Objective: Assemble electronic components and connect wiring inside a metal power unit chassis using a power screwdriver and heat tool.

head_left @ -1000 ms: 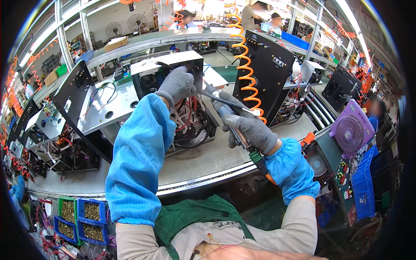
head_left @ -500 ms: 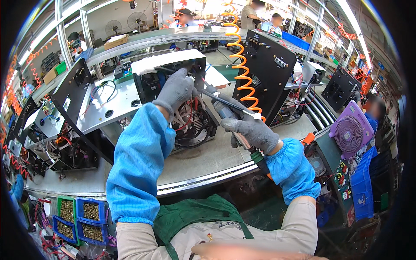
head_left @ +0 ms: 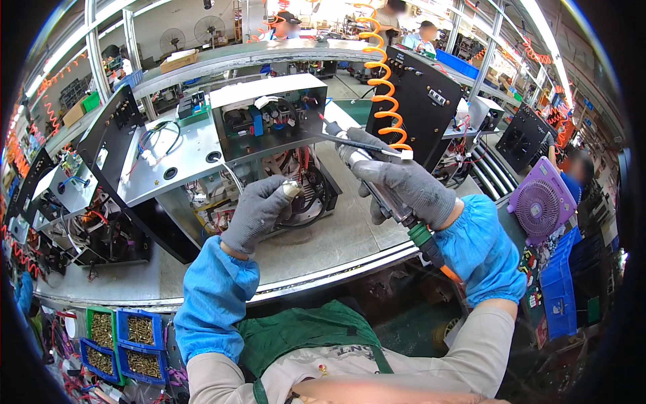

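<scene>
My right hand (head_left: 414, 192), in a grey glove, is wrapped round a silver air screwdriver (head_left: 390, 202) with a green fitting and an orange hose end. A thin dark strip (head_left: 367, 144) with a white end lies across the tool's front. My left hand (head_left: 259, 209), gloved too, is closed in a pinch; a pale bit shows at its fingertips, too small to name. Behind it stands an open metal equipment case (head_left: 269, 89) with a light top. A blue component (head_left: 256, 121) and wiring show inside; cables hang in its lower part. Neither hand visibly touches the case.
An orange coiled hose (head_left: 383, 84) hangs in front of a black panel (head_left: 417, 101). More open cases (head_left: 171, 172) stand to the left. Bins of brass-coloured screws (head_left: 141, 330) sit at lower left. A purple fan (head_left: 540, 205) is at right; co-workers are farther back.
My left hand has drawn back from the case's upper opening, down and toward me, uncovering the blue component. My right hand has moved slightly right with the screwdriver.
</scene>
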`<control>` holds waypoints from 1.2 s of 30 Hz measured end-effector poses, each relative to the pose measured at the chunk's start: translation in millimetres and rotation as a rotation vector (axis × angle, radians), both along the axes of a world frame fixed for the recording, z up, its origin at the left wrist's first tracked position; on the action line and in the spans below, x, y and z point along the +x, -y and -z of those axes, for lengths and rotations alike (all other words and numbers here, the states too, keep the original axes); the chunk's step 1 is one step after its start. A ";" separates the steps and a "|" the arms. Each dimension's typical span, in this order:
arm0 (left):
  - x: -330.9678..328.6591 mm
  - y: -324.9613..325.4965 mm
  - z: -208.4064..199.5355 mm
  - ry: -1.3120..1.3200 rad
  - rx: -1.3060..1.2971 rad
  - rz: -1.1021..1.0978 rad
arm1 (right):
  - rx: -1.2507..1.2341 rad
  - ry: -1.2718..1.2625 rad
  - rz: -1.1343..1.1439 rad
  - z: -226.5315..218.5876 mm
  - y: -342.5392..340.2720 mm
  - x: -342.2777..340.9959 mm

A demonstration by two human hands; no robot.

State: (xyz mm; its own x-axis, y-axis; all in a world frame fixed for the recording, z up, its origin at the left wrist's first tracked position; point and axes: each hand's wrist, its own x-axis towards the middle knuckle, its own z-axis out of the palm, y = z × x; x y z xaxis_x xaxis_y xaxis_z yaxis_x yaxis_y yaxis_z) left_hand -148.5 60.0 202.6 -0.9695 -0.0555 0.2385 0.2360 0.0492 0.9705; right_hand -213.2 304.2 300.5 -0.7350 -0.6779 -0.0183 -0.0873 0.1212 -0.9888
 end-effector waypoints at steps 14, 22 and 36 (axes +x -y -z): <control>12.5 17.1 20.7 0.162 0.058 0.155 | 0.669 -0.622 -0.061 -24.5 6.0 -9.0; 13.1 19.7 25.0 0.147 0.074 0.152 | 0.286 -0.100 0.002 -30.2 19.2 7.7; 4.3 15.2 36.1 0.145 0.258 0.115 | 0.197 -0.150 0.032 -20.4 12.1 5.9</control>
State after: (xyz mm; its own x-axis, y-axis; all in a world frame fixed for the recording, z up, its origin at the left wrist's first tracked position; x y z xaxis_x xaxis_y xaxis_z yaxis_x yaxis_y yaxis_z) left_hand -144.2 44.8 166.5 -0.9958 0.0157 0.0902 0.0845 -0.2215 0.9715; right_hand -207.3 292.1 321.0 -0.7607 -0.6481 -0.0372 -0.2241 0.3159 -0.9219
